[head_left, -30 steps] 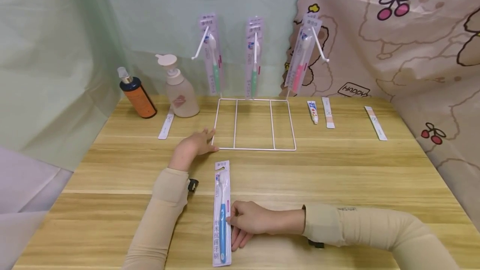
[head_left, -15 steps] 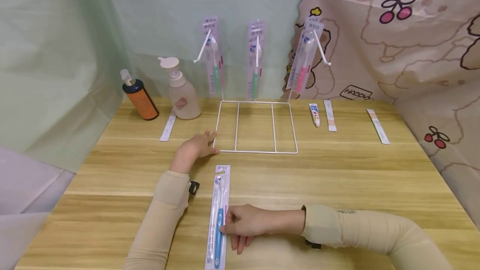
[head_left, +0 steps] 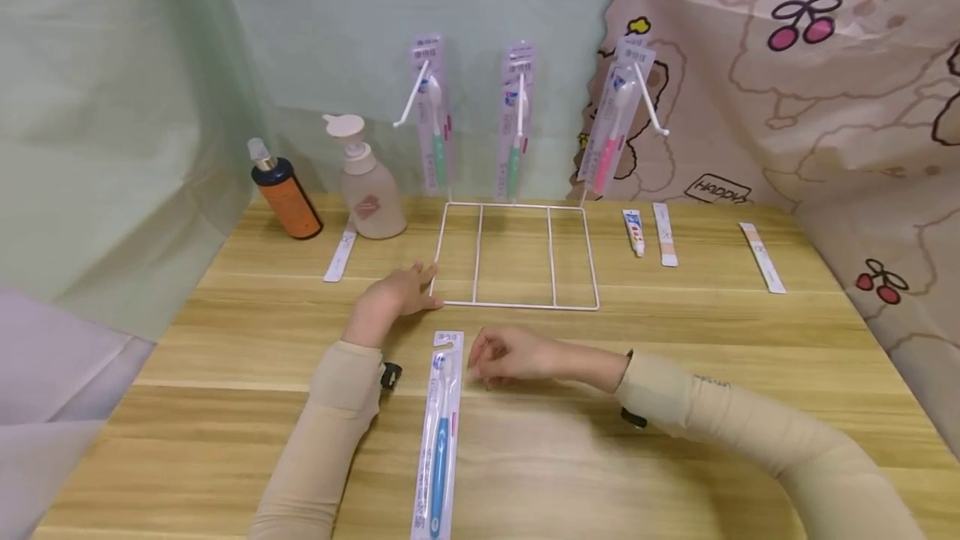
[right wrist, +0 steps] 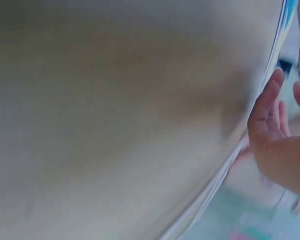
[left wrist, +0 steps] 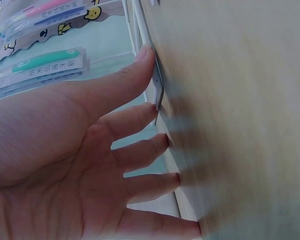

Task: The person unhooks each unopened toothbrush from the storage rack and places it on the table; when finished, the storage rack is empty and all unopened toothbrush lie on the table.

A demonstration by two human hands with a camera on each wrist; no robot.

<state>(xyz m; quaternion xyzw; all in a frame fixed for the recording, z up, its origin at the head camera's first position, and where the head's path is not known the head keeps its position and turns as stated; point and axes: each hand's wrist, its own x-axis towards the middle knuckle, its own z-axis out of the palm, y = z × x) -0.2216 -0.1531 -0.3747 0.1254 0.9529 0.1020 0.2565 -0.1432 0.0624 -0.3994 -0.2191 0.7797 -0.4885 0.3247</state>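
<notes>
A packaged toothbrush [head_left: 440, 440] with a blue handle lies on the table, its hang hole pointing toward the rack. Just right of its upper part is my right hand [head_left: 517, 354], fingers loosely bent and nothing in them; the right wrist view shows the thumb apart from the fingers [right wrist: 266, 107]. At the front left corner of the white wire rack [head_left: 517, 305], my left hand [head_left: 393, 292] rests with fingers spread, fingertips on the table and thumb at the frame. More packaged toothbrushes hang from the rack's hooks: green-handled on the left [head_left: 439, 157] and middle [head_left: 514, 165], pink-handled on the right [head_left: 606, 161].
Behind my left hand stand a pump bottle [head_left: 375, 202] and an orange-labelled spray bottle [head_left: 288, 202], with a slim white packet [head_left: 341, 255] beside them. Right of the rack lie a small toothpaste tube [head_left: 633, 232] and two slim packets [head_left: 664, 234]. Cloth hangs behind the table.
My right hand has let go of the blue toothbrush package and moved up toward its top end. The package has tilted slightly and shifted nearer me. My left hand stays at the rack's corner.
</notes>
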